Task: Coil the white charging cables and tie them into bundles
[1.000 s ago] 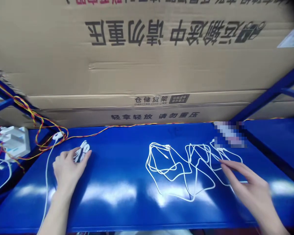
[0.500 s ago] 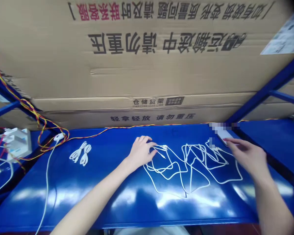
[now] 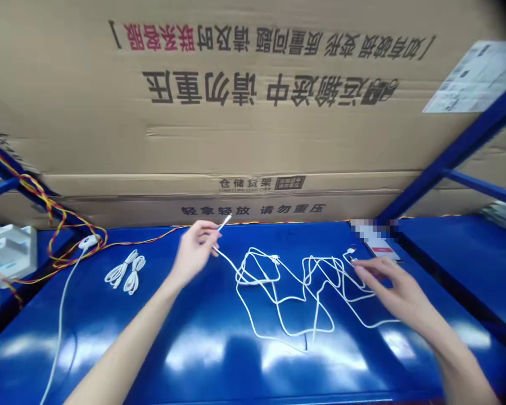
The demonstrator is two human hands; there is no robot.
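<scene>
Left hand: raised near the back edge of the shelf [image 3: 202,304], the left hand [image 3: 196,247] pinches a cable tip [image 3: 224,223] that points up and away.
Right hand: thumb and forefinger of the right hand [image 3: 385,284] sit together at a plug [image 3: 351,252] toward the back-right corner; whether they grip it, I cannot tell.
Cables: loose loops [image 3: 316,308] lie crossed over one another, from mid-shelf toward the right edge.
Snag risk: a pull on the tip could tighten those crossings into a knot, since the strands overlap.
Drag risk: a sharp tug might sweep neighbouring loops toward the front edge.
Since the earlier frame: the left hand has lifted from the loops with the tip; the right has left the flat item [image 3: 379,244] for the plug.
Bundles: two tied bundles [image 3: 134,275], toward the back-left corner, lie as before.
</scene>
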